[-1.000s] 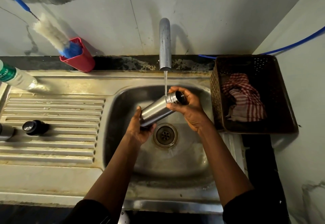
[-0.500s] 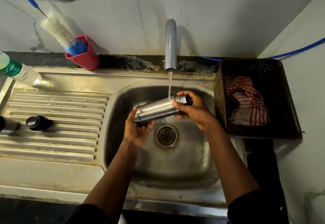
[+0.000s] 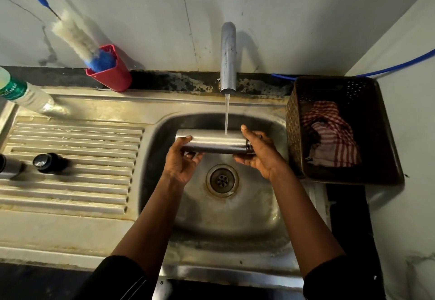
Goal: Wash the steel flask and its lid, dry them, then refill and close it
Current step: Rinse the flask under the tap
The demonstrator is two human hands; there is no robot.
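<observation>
The flask point(image 3: 211, 143) lies level, held in the air over the sink point(image 3: 235, 219) bowl, its base to the left and its open neck to the right. Water point(image 3: 227, 116) from the tap point(image 3: 227, 57) falls in a thin stream onto the top of its body, nearer the neck end. The left hand point(image 3: 181, 163) grips the base end, thumb laid over the top and fingers curled beneath. The right hand point(image 3: 259, 151) grips the neck end, thumb raised over the top and fingers wrapped under, so that it hides most of the mouth. The drain point(image 3: 222, 180) sits below the flask, between the two wrists. The lid point(image 3: 48, 162), dark with a shiny top, stands on the ribbed drainboard point(image 3: 82, 158) well to the left of the bowl, and a steel piece point(image 3: 9, 166), cut off by the picture's edge, lies just beside it. At the back left a plastic bottle point(image 3: 23, 93) with a green label stands on the sink's rim. Near it a red cup point(image 3: 110, 76) on the ledge holds a brush point(image 3: 77, 38) with white and blue bristles, which leans to the left. To the right of the bowl stands a dark perforated basket point(image 3: 376, 135) with a red-and-white checked cloth point(image 3: 332, 135) bunched inside. A blue hose point(image 3: 388, 66) runs along the wall behind the basket.
</observation>
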